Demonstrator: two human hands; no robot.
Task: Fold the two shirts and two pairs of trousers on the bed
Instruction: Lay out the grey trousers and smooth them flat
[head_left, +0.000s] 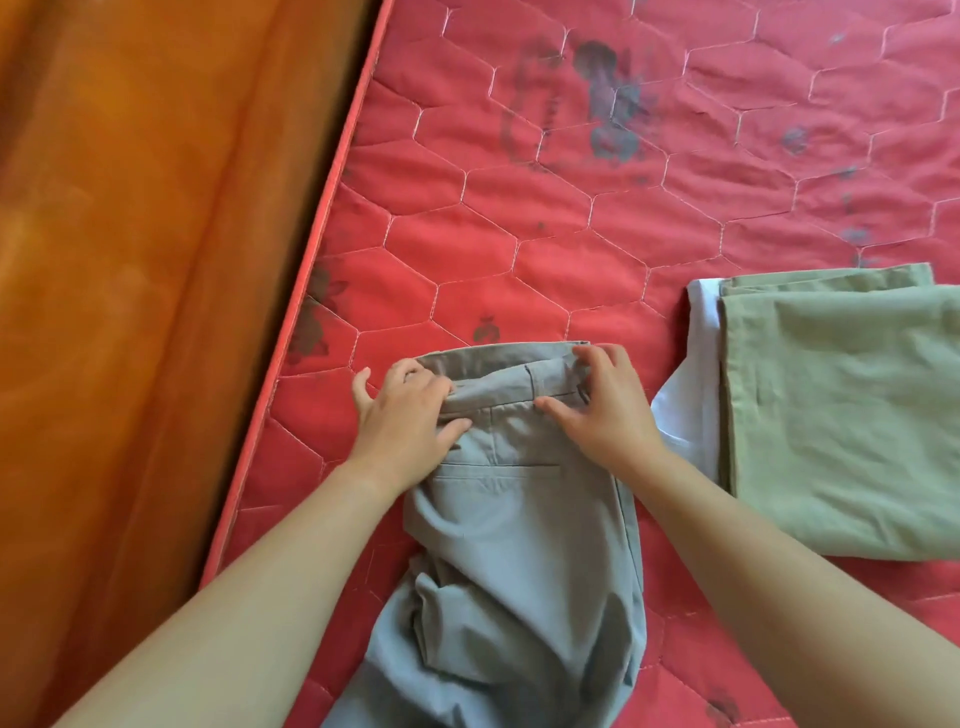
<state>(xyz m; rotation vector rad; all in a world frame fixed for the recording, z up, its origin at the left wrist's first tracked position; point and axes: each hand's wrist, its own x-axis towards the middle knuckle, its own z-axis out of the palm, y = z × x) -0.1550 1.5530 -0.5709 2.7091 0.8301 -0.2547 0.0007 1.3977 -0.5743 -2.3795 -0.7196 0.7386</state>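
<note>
Red bed (571, 234) bears grey trousers (519, 530); left hand (405, 421) and right hand (605, 410) pinch the waistband (519, 382) with curled fingers (597, 358); better square it flat first.

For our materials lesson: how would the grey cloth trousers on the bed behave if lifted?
Probably floppy: the grey cloth trousers bunch in creases below the pocket. Likely light: the left hand and right hand hold its folded waistband by fingertips.
</note>
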